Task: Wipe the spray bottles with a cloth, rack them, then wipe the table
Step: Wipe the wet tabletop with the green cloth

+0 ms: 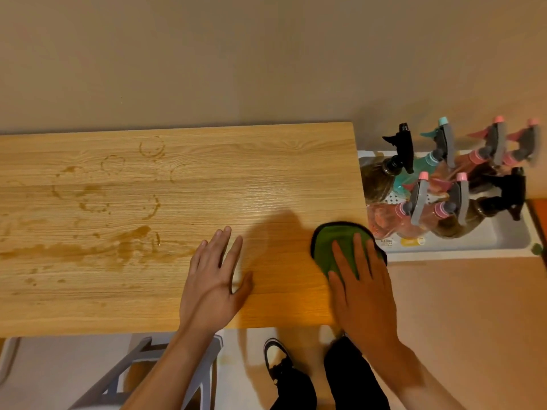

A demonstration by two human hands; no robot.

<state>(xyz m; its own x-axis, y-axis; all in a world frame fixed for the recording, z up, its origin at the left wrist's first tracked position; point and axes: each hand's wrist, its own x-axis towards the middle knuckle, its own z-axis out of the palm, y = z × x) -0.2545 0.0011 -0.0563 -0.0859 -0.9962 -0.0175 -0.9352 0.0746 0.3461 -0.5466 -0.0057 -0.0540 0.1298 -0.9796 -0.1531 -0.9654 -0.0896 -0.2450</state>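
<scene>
Wood table (183,184) against plain beige wall. Brown ring marks and smeared stains (88,250) on left half; right half looks clean. Grey chair (139,362) under near edge. Shoe (273,355) on pale floor.

White tray (488,247) just beside table's right end, holds spray bottles (426,165): pink, teal and black trigger heads, packed close.

Green cloth (340,241) at table's right edge. Right hand (365,288) flat on it, fingers spread. Left hand (213,279) flat on bare wood, fingers slightly spread.

The table (177,179) is cut off at left.
</scene>
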